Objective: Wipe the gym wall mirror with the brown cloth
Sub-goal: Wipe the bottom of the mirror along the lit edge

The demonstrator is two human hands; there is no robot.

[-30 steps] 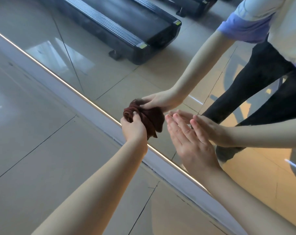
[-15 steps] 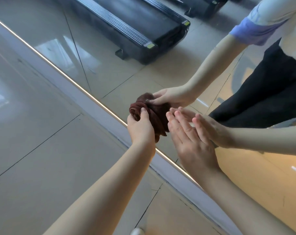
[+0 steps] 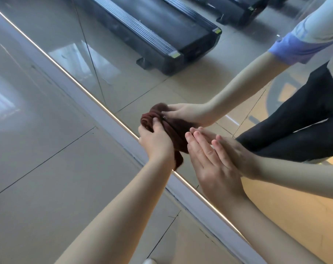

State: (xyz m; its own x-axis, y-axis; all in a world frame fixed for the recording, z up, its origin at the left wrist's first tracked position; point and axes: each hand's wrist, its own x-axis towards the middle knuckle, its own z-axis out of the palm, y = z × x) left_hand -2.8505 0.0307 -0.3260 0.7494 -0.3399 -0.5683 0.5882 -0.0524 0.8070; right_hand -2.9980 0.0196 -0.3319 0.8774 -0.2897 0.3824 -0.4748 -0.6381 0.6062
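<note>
My left hand [image 3: 156,141] grips the bunched brown cloth [image 3: 176,133] and holds it against the lower part of the wall mirror [image 3: 162,86], just above the bright strip along its bottom edge. To the right of the cloth, my right hand [image 3: 209,161] lies flat on the glass with straight fingers, its fingertips almost at the cloth. Both arms and the cloth are doubled in the reflection.
A pale baseboard [image 3: 108,119] runs diagonally under the mirror, with tiled floor [image 3: 47,168] below it. Black treadmills [image 3: 162,35] and a person's dark trousers [image 3: 305,121] and blue sleeve show as reflections. A vertical seam [image 3: 89,56] divides the mirror panels.
My left hand and the cloth have shifted slightly up and to the right along the glass, closer to my right hand. My right hand has stayed flat on the mirror.
</note>
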